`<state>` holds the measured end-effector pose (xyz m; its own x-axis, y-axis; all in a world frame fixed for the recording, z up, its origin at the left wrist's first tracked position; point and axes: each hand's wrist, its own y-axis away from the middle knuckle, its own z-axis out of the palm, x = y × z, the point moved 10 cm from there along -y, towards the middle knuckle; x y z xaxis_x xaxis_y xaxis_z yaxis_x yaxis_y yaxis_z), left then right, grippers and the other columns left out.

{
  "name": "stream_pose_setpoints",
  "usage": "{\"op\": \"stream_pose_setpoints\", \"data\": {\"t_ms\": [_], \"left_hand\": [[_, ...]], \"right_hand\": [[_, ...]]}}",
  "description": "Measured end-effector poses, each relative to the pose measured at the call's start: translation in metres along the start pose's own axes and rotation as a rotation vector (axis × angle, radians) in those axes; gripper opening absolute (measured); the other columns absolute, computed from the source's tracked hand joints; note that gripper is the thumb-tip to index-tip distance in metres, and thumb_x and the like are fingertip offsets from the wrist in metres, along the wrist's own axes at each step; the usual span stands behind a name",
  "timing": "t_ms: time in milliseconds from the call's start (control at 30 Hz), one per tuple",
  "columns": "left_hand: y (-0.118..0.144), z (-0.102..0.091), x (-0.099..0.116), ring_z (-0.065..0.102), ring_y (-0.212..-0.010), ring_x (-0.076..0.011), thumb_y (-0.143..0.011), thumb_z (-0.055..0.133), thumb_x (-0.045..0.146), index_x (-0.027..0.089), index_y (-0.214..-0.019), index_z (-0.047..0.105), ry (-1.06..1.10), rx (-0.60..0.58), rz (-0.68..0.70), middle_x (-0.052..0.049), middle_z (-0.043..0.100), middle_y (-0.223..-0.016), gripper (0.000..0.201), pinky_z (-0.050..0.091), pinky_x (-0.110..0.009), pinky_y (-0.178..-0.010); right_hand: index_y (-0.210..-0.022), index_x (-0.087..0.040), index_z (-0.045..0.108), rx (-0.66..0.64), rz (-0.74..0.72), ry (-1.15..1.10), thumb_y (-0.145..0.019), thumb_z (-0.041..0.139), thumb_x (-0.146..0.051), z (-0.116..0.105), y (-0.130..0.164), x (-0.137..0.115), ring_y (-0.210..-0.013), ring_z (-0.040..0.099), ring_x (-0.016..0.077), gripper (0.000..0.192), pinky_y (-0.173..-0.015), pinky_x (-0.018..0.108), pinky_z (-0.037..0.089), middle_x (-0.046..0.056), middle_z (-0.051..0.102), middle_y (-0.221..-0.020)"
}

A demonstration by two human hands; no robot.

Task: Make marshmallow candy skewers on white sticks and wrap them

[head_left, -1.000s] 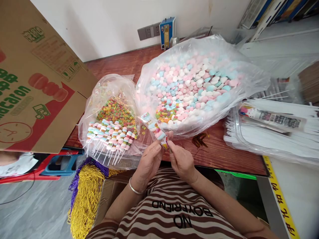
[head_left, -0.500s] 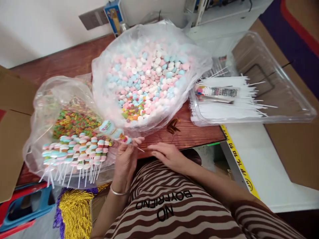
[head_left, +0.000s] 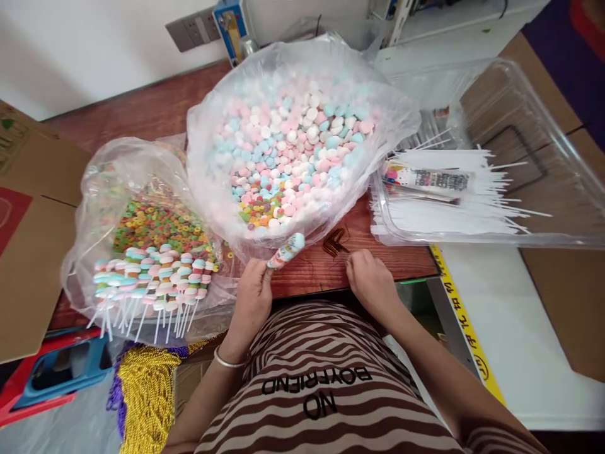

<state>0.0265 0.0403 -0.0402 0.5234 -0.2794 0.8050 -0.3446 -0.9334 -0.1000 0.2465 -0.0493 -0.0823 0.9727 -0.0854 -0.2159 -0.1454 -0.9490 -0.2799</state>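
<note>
With many seemingly unwrapped pastel candy skewers remaining, the left hand grips one plastic-wrapped candy stick over the red-brown wooden bench; the right hand, pinch unclear, curls beside shiny gold-brown strips.

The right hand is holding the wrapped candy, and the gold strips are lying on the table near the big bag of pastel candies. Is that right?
Not quite: the head view shows the wrapped candy in the left hand, not the right hand. The gold strips are lying on the table near the big bag of pastel candies.
</note>
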Motion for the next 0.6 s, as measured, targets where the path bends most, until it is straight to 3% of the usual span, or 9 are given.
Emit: {"op": "stream_pose_setpoints", "data": {"t_ms": [100,167,267,367,500,600], "left_hand": [[-0.003,0.01,0.007,0.053,-0.081,-0.0218,-0.091,0.046,0.005,0.021,-0.084,0.066,-0.216,-0.021,0.076,-0.005,0.056,-0.084,0.027,0.043,-0.032,-0.075],[-0.005,0.023,0.01,0.054,-0.08,-0.023,-0.087,0.043,0.0,0.021,-0.086,0.066,-0.315,-0.058,0.096,-0.006,0.056,-0.083,0.031,0.043,-0.032,-0.074],[-0.007,0.037,0.017,0.055,-0.077,-0.0233,-0.089,0.045,0.001,0.022,-0.093,0.066,-0.349,-0.058,0.098,-0.006,0.058,-0.085,0.029,0.043,-0.033,-0.072],[-0.006,0.035,0.02,0.057,-0.074,-0.0223,-0.094,0.05,0.009,0.023,-0.094,0.064,-0.243,0.029,0.077,-0.005,0.059,-0.081,0.019,0.043,-0.031,-0.071],[0.004,0.036,0.015,0.062,-0.074,-0.0217,-0.095,0.057,0.015,0.023,-0.094,0.064,-0.165,0.069,0.082,-0.005,0.063,-0.08,0.01,0.044,-0.029,-0.071],[0.011,0.043,0.015,0.066,-0.077,-0.0216,-0.098,0.053,0.015,0.019,-0.111,0.064,-0.274,0.06,0.141,-0.006,0.068,-0.086,0.017,0.048,-0.029,-0.07]], "right_hand": [[-0.094,-0.019,0.061,0.233,-0.044,-0.143,-0.105,0.047,-0.02,-0.047,0.005,-0.02,-0.068,0.058,0.0177,0.018,-0.066,0.032,0.039,0.005,0.064,-0.078],[-0.092,-0.021,0.062,0.303,-0.085,-0.176,-0.105,0.047,-0.021,-0.06,-0.003,-0.04,-0.065,0.057,0.0172,0.02,-0.065,0.032,0.039,0.003,0.063,-0.073],[-0.078,-0.021,0.059,0.275,-0.12,-0.152,-0.107,0.043,-0.022,-0.05,-0.029,-0.068,-0.059,0.052,0.0178,0.033,-0.06,0.033,0.035,0.004,0.059,-0.065],[-0.072,-0.021,0.056,0.255,-0.126,-0.114,-0.108,0.04,-0.022,-0.032,-0.048,-0.082,-0.057,0.047,0.0175,0.039,-0.057,0.034,0.029,0.004,0.056,-0.064],[-0.075,-0.02,0.055,0.233,-0.199,-0.071,-0.107,0.041,-0.016,-0.02,-0.047,-0.092,-0.057,0.046,0.0167,0.035,-0.058,0.034,0.027,0.004,0.056,-0.066],[-0.076,-0.02,0.053,0.305,-0.233,0.036,-0.105,0.044,-0.014,-0.028,-0.04,-0.095,-0.056,0.045,0.0169,0.031,-0.057,0.034,0.028,0.003,0.055,-0.065]]}}
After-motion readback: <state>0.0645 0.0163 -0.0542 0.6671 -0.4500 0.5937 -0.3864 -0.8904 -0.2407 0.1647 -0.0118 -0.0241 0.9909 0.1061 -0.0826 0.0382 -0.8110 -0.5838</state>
